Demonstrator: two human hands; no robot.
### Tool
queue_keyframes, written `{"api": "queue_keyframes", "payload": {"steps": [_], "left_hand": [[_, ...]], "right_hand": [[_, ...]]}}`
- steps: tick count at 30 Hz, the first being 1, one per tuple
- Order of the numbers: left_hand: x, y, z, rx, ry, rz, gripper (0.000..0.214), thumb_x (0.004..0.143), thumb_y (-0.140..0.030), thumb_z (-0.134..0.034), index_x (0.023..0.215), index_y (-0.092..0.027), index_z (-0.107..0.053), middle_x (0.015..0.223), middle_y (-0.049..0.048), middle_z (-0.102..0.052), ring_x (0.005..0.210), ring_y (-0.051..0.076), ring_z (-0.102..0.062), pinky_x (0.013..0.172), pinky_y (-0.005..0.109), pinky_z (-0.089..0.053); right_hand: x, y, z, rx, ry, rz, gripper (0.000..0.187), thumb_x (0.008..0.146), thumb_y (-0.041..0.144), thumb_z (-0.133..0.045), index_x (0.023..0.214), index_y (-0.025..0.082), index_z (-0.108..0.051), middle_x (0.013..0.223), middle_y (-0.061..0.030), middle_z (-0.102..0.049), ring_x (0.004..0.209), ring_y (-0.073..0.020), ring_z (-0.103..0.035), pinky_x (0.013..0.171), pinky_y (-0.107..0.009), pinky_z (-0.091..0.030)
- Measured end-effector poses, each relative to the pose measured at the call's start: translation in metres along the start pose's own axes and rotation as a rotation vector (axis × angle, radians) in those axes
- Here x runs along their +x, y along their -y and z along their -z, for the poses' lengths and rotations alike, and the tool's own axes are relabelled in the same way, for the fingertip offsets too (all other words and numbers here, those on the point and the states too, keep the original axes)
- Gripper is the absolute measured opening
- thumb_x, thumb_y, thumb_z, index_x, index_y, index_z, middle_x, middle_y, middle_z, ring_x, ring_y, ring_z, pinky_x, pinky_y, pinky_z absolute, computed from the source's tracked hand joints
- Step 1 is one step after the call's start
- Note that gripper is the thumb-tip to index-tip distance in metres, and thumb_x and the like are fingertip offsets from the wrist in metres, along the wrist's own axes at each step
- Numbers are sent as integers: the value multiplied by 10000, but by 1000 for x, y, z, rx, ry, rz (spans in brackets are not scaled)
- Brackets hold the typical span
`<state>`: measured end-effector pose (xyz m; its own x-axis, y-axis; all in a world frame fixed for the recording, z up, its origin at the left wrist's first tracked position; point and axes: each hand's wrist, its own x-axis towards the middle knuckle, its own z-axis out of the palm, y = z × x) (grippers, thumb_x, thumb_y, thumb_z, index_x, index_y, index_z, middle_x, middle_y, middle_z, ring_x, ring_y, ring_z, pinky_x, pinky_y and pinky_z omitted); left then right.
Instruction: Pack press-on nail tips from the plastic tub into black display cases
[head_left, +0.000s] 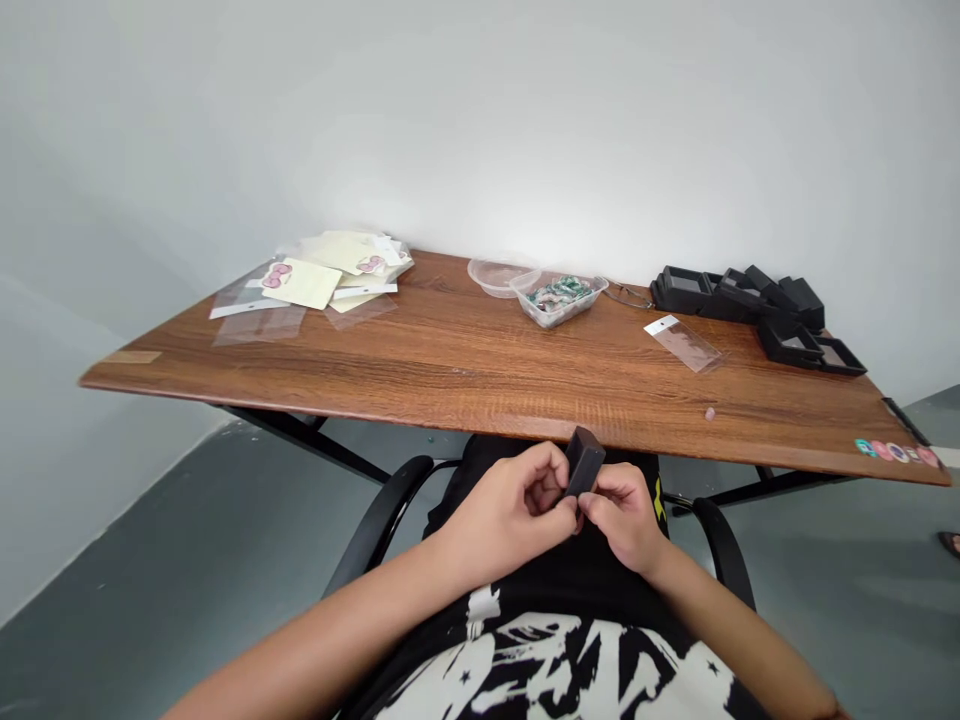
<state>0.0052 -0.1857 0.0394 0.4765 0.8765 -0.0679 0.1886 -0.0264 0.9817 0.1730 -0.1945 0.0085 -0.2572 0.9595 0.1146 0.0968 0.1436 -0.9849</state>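
Both my hands are in front of my lap, just below the front edge of the wooden table (465, 370). My left hand (510, 515) and my right hand (626, 515) are closed together on a small black box (583, 460), which tilts up between the fingertips. The fingers curl round its lower end and hide that part.
On the table: a pile of cream cards and clear sleeves (322, 280) at the far left, a clear tub of greenish trinkets (559, 297) and an empty tub (499, 273) at the middle back, a clear sleeve (684, 343), several black boxes (757, 305) at the far right. Black chair arms flank me.
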Motion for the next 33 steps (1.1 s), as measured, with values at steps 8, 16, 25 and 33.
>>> {"api": "queue_keyframes", "payload": {"steps": [8, 16, 25, 33], "left_hand": [[1, -10, 2, 444, -23, 56, 146, 710, -253, -586, 608, -194, -499, 569, -41, -570, 513, 105, -503, 495, 219, -314], [0, -5, -3, 401, 25, 80, 131, 720, -285, -585, 641, -194, -534, 581, -30, -600, 513, 118, -526, 482, 217, -327], [-3, -4, -3, 379, 46, 83, 162, 713, -250, -584, 600, -192, -484, 559, -44, -575, 514, 101, -511, 492, 206, -330], [-2, 1, -7, 356, -3, 52, 103, 717, -238, -573, 640, -182, -534, 583, -49, -580, 527, 92, -511, 506, 200, -338]], "right_hand": [[-1, -2, 0, 20, 21, -90, 236, 727, 250, -535, 497, 205, -513, 495, 22, -510, 495, -117, -448, 492, -249, -383], [-9, 4, 9, -22, 40, -221, 141, 752, 249, -652, 673, 199, -546, 606, 35, -515, 534, -96, -426, 497, -228, -359], [-6, 15, 24, -84, 229, -281, 118, 745, 196, -647, 706, 196, -536, 646, 40, -552, 553, -82, -464, 518, -209, -380], [-4, 12, 24, -170, 247, -164, 65, 747, 142, -590, 778, 195, -568, 699, 23, -622, 596, -100, -519, 553, -217, -426]]}}
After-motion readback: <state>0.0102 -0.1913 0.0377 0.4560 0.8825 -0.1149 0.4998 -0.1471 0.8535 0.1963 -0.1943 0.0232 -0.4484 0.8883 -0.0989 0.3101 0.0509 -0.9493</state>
